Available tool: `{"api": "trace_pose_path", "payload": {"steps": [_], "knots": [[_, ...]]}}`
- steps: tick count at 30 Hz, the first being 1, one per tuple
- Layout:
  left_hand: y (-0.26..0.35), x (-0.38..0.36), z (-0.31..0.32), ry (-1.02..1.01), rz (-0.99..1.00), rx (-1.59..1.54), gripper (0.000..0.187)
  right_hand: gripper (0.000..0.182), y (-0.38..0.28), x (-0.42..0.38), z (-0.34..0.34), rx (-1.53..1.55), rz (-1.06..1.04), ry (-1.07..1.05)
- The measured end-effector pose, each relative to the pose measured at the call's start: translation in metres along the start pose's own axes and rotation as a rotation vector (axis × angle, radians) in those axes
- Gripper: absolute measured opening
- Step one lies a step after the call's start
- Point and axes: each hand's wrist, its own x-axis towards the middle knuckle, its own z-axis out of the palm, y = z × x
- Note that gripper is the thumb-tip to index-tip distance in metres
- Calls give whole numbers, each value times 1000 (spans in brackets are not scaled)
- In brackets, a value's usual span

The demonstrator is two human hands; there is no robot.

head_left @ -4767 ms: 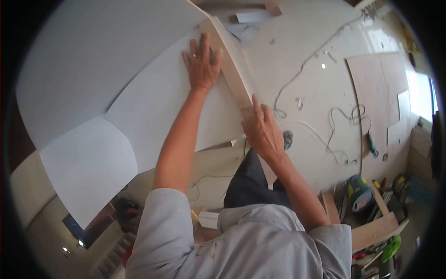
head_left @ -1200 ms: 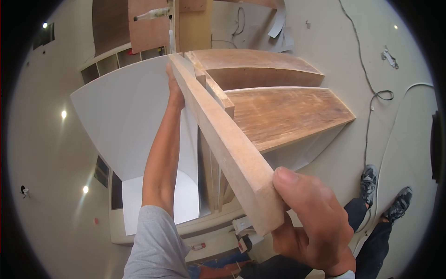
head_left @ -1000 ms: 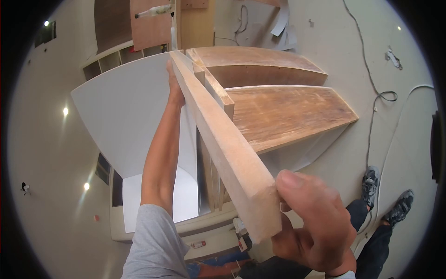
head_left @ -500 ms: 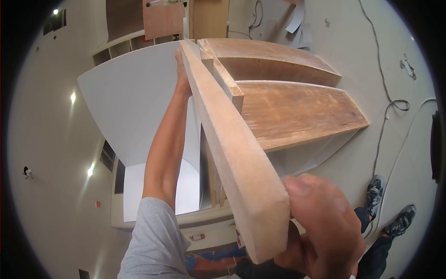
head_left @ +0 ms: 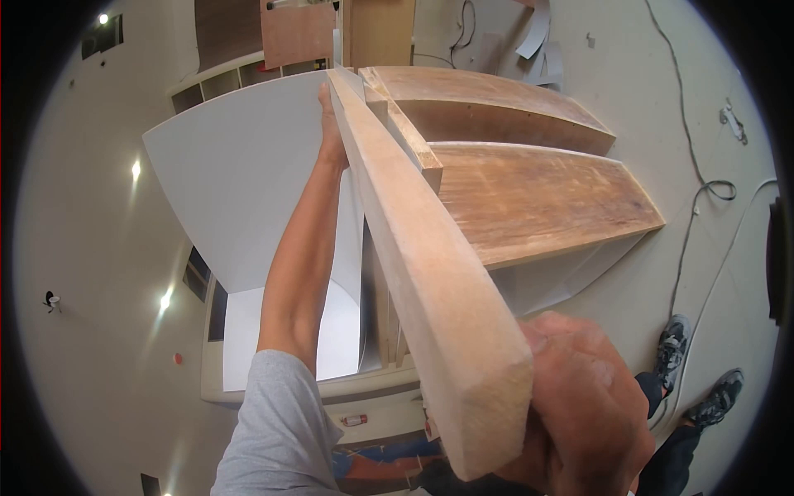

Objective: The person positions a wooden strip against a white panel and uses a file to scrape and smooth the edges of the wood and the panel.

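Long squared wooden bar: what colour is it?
Pale tan; the long squared wooden bar shows best in the head view.

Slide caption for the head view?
Right hand grips the near end of a long pale beam, left hand at its far end.

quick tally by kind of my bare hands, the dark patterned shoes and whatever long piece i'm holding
Bare hands: 2 (left hand, right hand)
Grey-and-black patterned shoes: 2
Long pale wooden beam: 1
Total: 5

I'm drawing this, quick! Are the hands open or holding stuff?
Left hand: at far end of wooden board; grip cannot be told.
Right hand: closed, holding the near end.
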Motion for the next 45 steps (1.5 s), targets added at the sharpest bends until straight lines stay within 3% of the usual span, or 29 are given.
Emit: {"api": "trace_pose_path", "payload": {"steps": [2,5,7,10,13,16,21,27,34,37,41,45], "knots": [[4,-2,2,3,-15,-11,85,47,1,-3,3,-109,-15,42],[2,0,1,-4,5,5,84,50,53,-25,19,-271,-233,236],[1,-1,0,-13,6,4,85,51,58,-35,28,-266,-103,229],[1,-1,-1,-12,-5,-22,85,52,1,-28,31,60,489,27],[12,-14,14,81,10,37,85,53,-8,-21,28,244,608,55],[6,-5,3,101,3,95,87,55,-7,-22,34,190,465,164],[19,-11,20,113,-54,23,90,59,-12,-9,36,-86,-42,409],[7,0,3,36,-96,13,88,63,-28,2,37,-180,-280,602],[5,1,0,68,-89,58,87,66,-24,3,60,-319,-239,788],[8,-2,2,71,-103,33,87,67,-47,2,53,-370,-126,728],[21,-11,15,114,-83,25,87,69,-34,-3,61,-184,-134,806],[1,4,-3,15,-67,30,85,67,-14,-3,59,-309,-280,820]]}}
